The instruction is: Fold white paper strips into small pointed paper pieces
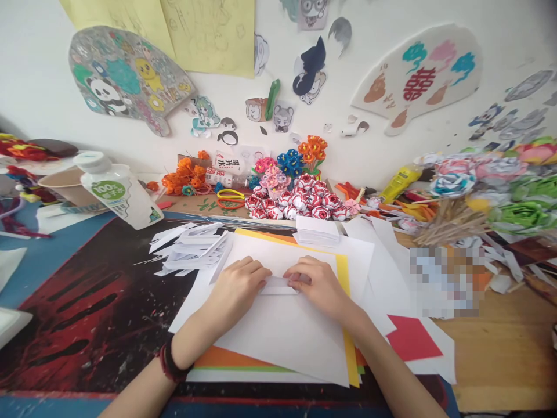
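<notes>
A narrow folded piece of white paper (pixel 279 287) lies across the middle of a white sheet (pixel 278 337). At its left end, my left hand (pixel 241 292) has its fingers curled together and pressed on the paper. From the other side, my right hand (pixel 321 288) pinches the right end between thumb and fingers. Under the white sheet, yellow paper (pixel 350 354) shows along the right edge, and orange paper (pixel 235 358) shows below. Beyond my left hand is a loose pile of folded white paper strips (pixel 194 247). Small white paper pieces (pixel 317 232) are stacked behind my right hand.
Paper flowers in red and white (pixel 300 200) crowd the back by the wall. A white bottle (pixel 119 191) leans at the left rear. To the right are a red paper piece (pixel 413 338), a yellow bottle (pixel 399 183) and sticks (pixel 450 223) on the wooden tabletop (pixel 505 354).
</notes>
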Demonstrator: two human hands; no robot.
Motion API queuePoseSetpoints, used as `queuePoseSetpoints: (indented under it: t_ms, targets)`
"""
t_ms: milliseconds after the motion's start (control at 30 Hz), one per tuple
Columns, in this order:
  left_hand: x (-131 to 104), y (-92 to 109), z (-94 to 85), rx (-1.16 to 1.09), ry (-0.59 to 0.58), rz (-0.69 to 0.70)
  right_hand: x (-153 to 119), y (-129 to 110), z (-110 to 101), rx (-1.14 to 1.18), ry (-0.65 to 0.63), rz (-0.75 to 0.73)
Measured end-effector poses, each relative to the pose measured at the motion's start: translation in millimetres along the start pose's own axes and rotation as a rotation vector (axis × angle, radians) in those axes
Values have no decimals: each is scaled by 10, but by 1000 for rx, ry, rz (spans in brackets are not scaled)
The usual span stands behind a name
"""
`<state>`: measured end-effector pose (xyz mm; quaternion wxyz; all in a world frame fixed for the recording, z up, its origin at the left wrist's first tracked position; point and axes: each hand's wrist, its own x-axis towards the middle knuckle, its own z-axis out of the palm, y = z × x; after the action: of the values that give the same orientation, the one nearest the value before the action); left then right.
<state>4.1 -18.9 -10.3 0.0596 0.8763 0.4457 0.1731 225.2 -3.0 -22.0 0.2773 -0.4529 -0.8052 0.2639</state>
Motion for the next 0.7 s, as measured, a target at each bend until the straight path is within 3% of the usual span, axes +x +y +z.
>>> queuePoseSetpoints:
  t_ms: [367,700]
  targets:
    - [-14,-3,-20,0,-24,24,-27,31,24,-49,18,-84]
    - [-28,58,87,247,71,105,-41,5,-34,-119,-31,-94]
